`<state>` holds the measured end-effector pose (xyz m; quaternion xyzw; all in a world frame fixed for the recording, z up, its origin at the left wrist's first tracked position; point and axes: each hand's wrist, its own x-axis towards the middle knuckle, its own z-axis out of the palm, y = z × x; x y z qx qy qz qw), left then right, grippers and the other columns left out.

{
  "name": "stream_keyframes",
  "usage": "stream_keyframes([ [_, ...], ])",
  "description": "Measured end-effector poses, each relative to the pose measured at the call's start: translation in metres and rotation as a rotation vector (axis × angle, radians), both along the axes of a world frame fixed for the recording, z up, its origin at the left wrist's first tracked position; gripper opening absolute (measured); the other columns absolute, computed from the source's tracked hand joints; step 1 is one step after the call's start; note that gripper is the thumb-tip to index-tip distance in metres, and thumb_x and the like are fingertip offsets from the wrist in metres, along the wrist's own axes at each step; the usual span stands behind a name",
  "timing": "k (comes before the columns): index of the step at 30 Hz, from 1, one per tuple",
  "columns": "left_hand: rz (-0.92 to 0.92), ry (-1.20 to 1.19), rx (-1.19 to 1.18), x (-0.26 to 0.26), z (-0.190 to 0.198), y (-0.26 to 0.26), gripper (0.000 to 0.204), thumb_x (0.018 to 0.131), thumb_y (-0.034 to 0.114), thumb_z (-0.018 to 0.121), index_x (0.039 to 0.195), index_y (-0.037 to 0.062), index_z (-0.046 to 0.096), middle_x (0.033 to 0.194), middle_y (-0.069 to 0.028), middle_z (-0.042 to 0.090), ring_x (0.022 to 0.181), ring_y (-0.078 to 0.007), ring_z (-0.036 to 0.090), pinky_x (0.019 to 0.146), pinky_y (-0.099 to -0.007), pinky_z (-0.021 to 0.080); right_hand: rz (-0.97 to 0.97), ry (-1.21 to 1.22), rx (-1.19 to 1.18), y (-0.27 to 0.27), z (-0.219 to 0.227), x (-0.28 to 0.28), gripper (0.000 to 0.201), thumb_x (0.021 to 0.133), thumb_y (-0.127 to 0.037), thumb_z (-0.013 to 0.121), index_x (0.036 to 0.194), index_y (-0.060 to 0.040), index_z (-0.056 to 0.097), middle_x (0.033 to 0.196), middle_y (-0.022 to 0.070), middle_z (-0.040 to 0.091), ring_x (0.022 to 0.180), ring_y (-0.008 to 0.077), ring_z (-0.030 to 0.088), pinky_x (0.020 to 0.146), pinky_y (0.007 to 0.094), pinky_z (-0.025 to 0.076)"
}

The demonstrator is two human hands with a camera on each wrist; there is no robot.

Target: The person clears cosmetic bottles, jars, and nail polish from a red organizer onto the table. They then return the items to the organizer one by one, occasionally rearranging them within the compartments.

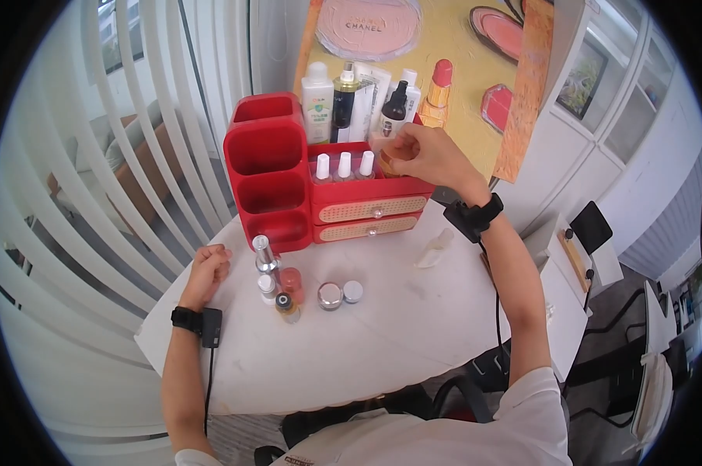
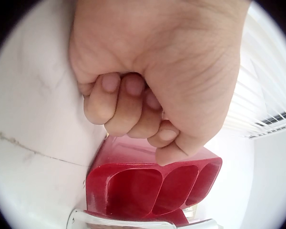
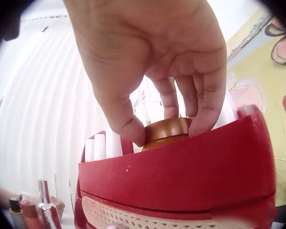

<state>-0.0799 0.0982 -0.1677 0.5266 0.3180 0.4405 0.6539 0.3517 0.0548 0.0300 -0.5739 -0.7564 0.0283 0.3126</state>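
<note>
My right hand reaches down into the top compartment of a red cosmetics organizer. In the right wrist view its thumb and fingers grip a jar with a copper-gold lid; the organizer's front wall hides the jar's lower part. To the left of that jar, nail polish bottles with white caps stand in the same compartment. My left hand rests on the white table, left of the organizer, its fingers curled into the palm around nothing. The organizer's round-cornered side cups appear beyond it in the left wrist view.
On the table are a silver-capped bottle, a pink bottle, a dark-capped dropper bottle, round jars and a clear bottle lying down. Taller bottles stand at the organizer's back, before a painted panel.
</note>
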Motion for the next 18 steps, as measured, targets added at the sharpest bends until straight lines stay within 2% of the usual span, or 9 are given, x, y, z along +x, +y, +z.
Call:
stream_keyframes([
  [4, -0.009, -0.009, 0.007, -0.001, -0.002, 0.002, 0.039, 0.091, 0.010, 0.059, 0.062, 0.0174, 0.035, 0.057, 0.0104, 0.025, 0.047, -0.0032, 0.022, 0.045, -0.0257, 0.016, 0.077, 0.082, -0.045, -0.003, 0.001, 0.006, 0.028, 0.076, -0.021, 0.074, 0.092, 0.0018, 0.066, 0.080, 0.0124, 0.070, 0.074, 0.0218, 0.068, 0.072, 0.0314, 0.053],
  [8, -0.008, -0.002, -0.003, -0.002, -0.003, 0.002, 0.039, 0.091, 0.010, 0.060, 0.062, 0.0172, 0.034, 0.057, 0.0101, 0.025, 0.047, -0.0035, 0.022, 0.045, -0.0259, 0.016, -0.020, 0.094, -0.024, -0.015, 0.013, 0.008, 0.026, 0.077, -0.021, 0.073, 0.089, 0.0019, 0.067, 0.080, 0.0111, 0.070, 0.074, 0.0194, 0.066, 0.073, 0.0310, 0.053],
  [10, -0.006, -0.004, 0.004, -0.002, -0.003, 0.002, 0.039, 0.091, 0.010, 0.059, 0.062, 0.0170, 0.034, 0.057, 0.0098, 0.025, 0.047, -0.0038, 0.022, 0.045, -0.0260, 0.016, -0.015, 0.069, 0.005, -0.015, 0.015, 0.016, 0.027, 0.079, -0.019, 0.076, 0.096, 0.0015, 0.068, 0.086, 0.0071, 0.069, 0.074, 0.0145, 0.062, 0.072, 0.0281, 0.051],
  [13, 0.013, 0.003, 0.013, 0.000, -0.003, 0.002, 0.038, 0.091, 0.010, 0.059, 0.062, 0.0168, 0.034, 0.057, 0.0095, 0.025, 0.047, -0.0041, 0.022, 0.046, -0.0258, 0.016, 0.032, -0.005, -0.053, -0.015, 0.014, 0.011, 0.027, 0.079, -0.020, 0.075, 0.094, 0.0015, 0.068, 0.084, 0.0080, 0.069, 0.074, 0.0148, 0.062, 0.072, 0.0282, 0.051],
  [18, 0.017, -0.002, 0.006, 0.000, -0.001, 0.001, 0.037, 0.091, 0.011, 0.059, 0.063, 0.0166, 0.036, 0.057, 0.0092, 0.026, 0.047, -0.0041, 0.023, 0.046, -0.0254, 0.017, 0.077, 0.040, -0.040, 0.004, 0.000, 0.015, 0.029, 0.077, -0.022, 0.077, 0.089, 0.0022, 0.066, 0.078, 0.0092, 0.068, 0.072, 0.0167, 0.063, 0.069, 0.0291, 0.050],
])
